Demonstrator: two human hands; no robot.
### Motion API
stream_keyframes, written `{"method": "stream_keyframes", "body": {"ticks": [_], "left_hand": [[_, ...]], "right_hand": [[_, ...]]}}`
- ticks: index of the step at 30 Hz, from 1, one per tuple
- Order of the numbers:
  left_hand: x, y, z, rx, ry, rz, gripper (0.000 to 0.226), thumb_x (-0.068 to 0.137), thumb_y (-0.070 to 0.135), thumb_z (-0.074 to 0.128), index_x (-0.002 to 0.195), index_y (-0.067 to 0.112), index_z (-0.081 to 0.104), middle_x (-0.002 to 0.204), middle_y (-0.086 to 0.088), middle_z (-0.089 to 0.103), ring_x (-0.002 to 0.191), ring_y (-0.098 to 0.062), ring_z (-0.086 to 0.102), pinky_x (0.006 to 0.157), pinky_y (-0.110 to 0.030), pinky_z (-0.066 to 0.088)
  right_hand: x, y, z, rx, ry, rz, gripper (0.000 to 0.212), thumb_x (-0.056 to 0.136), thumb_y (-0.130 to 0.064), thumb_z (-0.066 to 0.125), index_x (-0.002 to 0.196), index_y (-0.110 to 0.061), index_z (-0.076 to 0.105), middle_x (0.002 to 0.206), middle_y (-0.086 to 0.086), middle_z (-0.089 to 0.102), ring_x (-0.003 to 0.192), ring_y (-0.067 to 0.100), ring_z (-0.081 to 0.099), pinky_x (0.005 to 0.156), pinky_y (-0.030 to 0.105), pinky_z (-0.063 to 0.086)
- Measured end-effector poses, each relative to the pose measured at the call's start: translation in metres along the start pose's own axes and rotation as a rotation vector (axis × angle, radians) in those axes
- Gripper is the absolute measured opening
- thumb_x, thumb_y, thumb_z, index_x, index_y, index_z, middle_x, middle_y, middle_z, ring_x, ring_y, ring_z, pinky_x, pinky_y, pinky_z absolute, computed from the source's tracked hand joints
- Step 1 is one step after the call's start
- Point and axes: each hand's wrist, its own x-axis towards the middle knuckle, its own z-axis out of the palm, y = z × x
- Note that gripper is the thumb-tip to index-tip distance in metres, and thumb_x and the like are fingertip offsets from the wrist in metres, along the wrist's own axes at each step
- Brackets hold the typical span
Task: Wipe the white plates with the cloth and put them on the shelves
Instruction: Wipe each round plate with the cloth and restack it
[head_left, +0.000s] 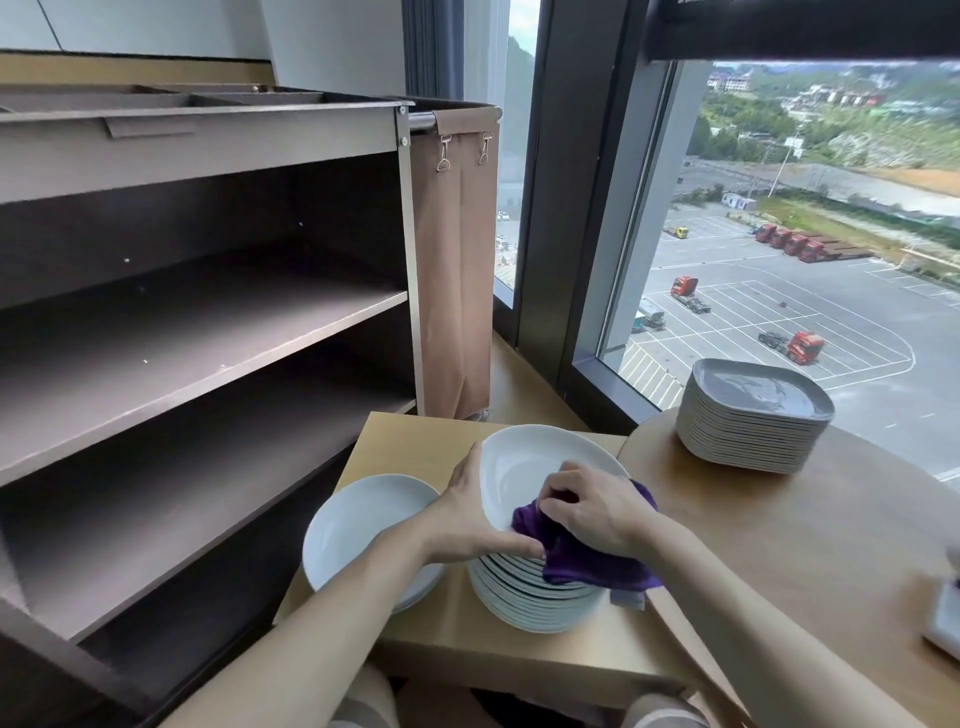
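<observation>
Beside the window (779, 234), wooden table (395, 447) under stacked white plates (524, 590).

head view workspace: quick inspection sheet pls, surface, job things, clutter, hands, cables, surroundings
surface: small light wooden square table beside a round wooden table.
job's things: tilted white round plate above a tall stack of white plates; short white plate stack to its left; purple cloth at the tilted plate's near rim; dark brown shelf cart holds no plates yet.
clutter: stack of grey square plates on the round table; white object cut off at the right edge.
grippers: left hand grips the tilted plate's rim; right hand grips the cloth.
cables: nothing seen.
surroundings: tan fabric bag hanging on the cart; window over a lorry park.
</observation>
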Motion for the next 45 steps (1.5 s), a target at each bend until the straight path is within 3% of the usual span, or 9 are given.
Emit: {"method": "stream_keyframes", "body": {"ticks": [7, 11, 13, 16, 21, 26, 29, 36, 45], "left_hand": [[0.003, -0.009, 0.003, -0.043, 0.056, 0.0, 0.127, 0.048, 0.05, 0.096, 0.147, 0.053, 0.017, 0.149, 0.018, 0.036, 0.137, -0.01, 0.039, 0.11, -0.042, 0.047], [0.002, -0.009, 0.002, -0.043, 0.052, -0.026, 0.127, 0.043, 0.061, 0.097, 0.14, 0.063, 0.014, 0.15, 0.02, 0.035, 0.134, -0.006, 0.042, 0.108, -0.031, 0.046], [0.002, -0.009, 0.002, -0.018, 0.027, -0.041, 0.129, 0.041, 0.07, 0.094, 0.136, 0.068, 0.007, 0.151, 0.026, 0.025, 0.135, 0.001, 0.034, 0.102, -0.015, 0.037], [0.001, -0.01, 0.002, 0.004, 0.005, -0.033, 0.139, 0.04, 0.076, 0.092, 0.142, 0.066, -0.002, 0.148, 0.034, 0.013, 0.135, 0.008, 0.019, 0.099, -0.01, 0.026], [-0.004, -0.006, -0.001, -0.011, 0.017, -0.036, 0.122, 0.041, 0.075, 0.092, 0.122, 0.082, 0.001, 0.12, 0.062, 0.017, 0.119, 0.028, 0.028, 0.091, -0.006, 0.028], [-0.004, -0.004, -0.001, 0.025, 0.015, -0.024, 0.124, 0.044, 0.074, 0.091, 0.134, 0.067, 0.006, 0.128, 0.05, 0.025, 0.126, 0.008, 0.034, 0.103, -0.02, 0.036], [-0.005, -0.002, 0.0, 0.032, 0.044, -0.004, 0.123, 0.047, 0.07, 0.092, 0.142, 0.058, 0.014, 0.141, 0.028, 0.035, 0.131, -0.004, 0.039, 0.111, -0.039, 0.043], [-0.007, 0.0, 0.0, 0.006, 0.057, 0.013, 0.122, 0.047, 0.067, 0.094, 0.143, 0.055, 0.018, 0.14, 0.023, 0.038, 0.131, -0.007, 0.041, 0.11, -0.043, 0.046], [-0.003, -0.002, -0.003, 0.004, -0.026, -0.007, 0.133, 0.048, 0.065, 0.094, 0.148, 0.053, 0.007, 0.152, 0.016, 0.026, 0.139, -0.012, 0.032, 0.117, -0.044, 0.039]], "right_hand": [[0.024, -0.029, 0.014, 0.08, 0.033, -0.048, 0.015, 0.091, -0.047, 0.053, 0.085, -0.037, 0.061, 0.1, -0.01, 0.055, 0.091, 0.017, 0.058, 0.09, 0.047, 0.049], [0.042, -0.035, 0.025, 0.102, 0.158, -0.041, 0.012, 0.093, -0.046, 0.054, 0.087, -0.037, 0.059, 0.099, -0.007, 0.057, 0.088, 0.019, 0.06, 0.087, 0.045, 0.051], [0.05, -0.033, 0.029, 0.051, 0.204, -0.025, 0.019, 0.095, -0.049, 0.05, 0.095, -0.034, 0.063, 0.101, -0.006, 0.057, 0.091, 0.021, 0.06, 0.085, 0.043, 0.05], [0.062, -0.028, 0.036, -0.094, 0.298, 0.016, 0.033, 0.098, -0.054, 0.042, 0.108, -0.03, 0.063, 0.108, -0.003, 0.056, 0.101, 0.023, 0.057, 0.084, 0.044, 0.043], [0.073, -0.02, 0.037, -0.233, 0.392, 0.163, 0.042, 0.104, -0.052, 0.034, 0.118, -0.026, 0.064, 0.119, 0.003, 0.059, 0.113, 0.028, 0.058, 0.096, 0.049, 0.04], [0.06, 0.001, 0.025, -0.35, 0.407, 0.308, 0.039, 0.104, -0.04, 0.036, 0.117, -0.019, 0.066, 0.118, 0.007, 0.059, 0.109, 0.031, 0.057, 0.095, 0.051, 0.04], [0.043, 0.014, 0.019, -0.46, 0.367, 0.313, 0.04, 0.102, -0.041, 0.034, 0.116, -0.017, 0.064, 0.111, 0.005, 0.058, 0.103, 0.03, 0.058, 0.088, 0.048, 0.04], [0.013, 0.013, 0.005, -0.351, 0.235, 0.243, 0.039, 0.095, -0.054, 0.033, 0.093, -0.026, 0.06, 0.087, -0.003, 0.055, 0.074, 0.021, 0.054, 0.07, 0.04, 0.039], [0.007, -0.01, 0.008, -0.045, 0.021, 0.0, 0.027, 0.093, -0.046, 0.049, 0.072, -0.032, 0.059, 0.08, -0.01, 0.065, 0.076, 0.01, 0.061, 0.059, 0.026, 0.038]]}}
